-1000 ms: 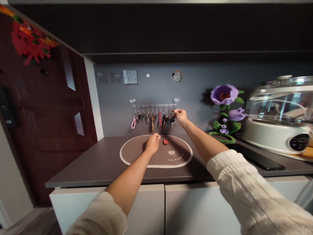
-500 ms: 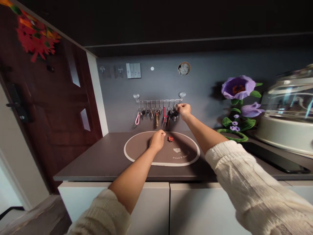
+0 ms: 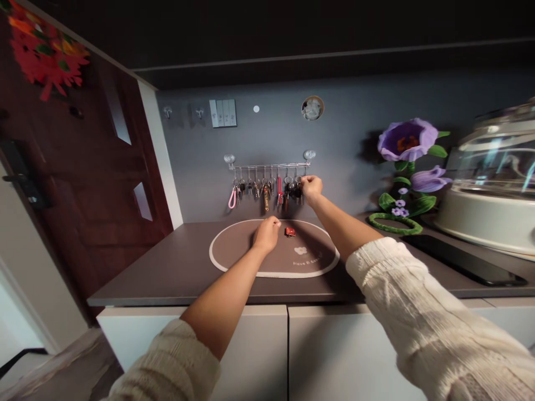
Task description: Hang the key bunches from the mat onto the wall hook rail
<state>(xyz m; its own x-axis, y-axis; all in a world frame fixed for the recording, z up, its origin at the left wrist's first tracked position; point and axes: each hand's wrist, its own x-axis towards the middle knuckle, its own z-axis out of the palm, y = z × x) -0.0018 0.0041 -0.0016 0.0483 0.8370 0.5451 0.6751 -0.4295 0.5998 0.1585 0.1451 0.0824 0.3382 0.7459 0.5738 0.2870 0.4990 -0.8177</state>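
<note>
My right hand [image 3: 311, 188] is raised to the right end of a metal key rack [image 3: 270, 165] on the grey wall, its fingers pinched on the black car key [image 3: 296, 191] hanging from the last hook. Several other keys [image 3: 267, 192] and a pink strap [image 3: 232, 198] hang along the rack. My left hand [image 3: 266, 233] rests curled on an oval brown mat [image 3: 234, 253] on the counter, just left of a small red object [image 3: 290, 231]. Whether the left hand holds anything is hidden.
A dark counter [image 3: 175, 273] tops white cabinets [image 3: 334, 356]. A purple knitted flower [image 3: 407, 142] stands at right, then a dark phone [image 3: 463, 259] and a cooker with a clear lid [image 3: 491, 184]. A dark wooden door [image 3: 75, 178] is at left.
The view has shifted slightly. My right hand has stayed pinched at the rack's last hook, edging down a little; my left hand stays on the mat beside the red object.
</note>
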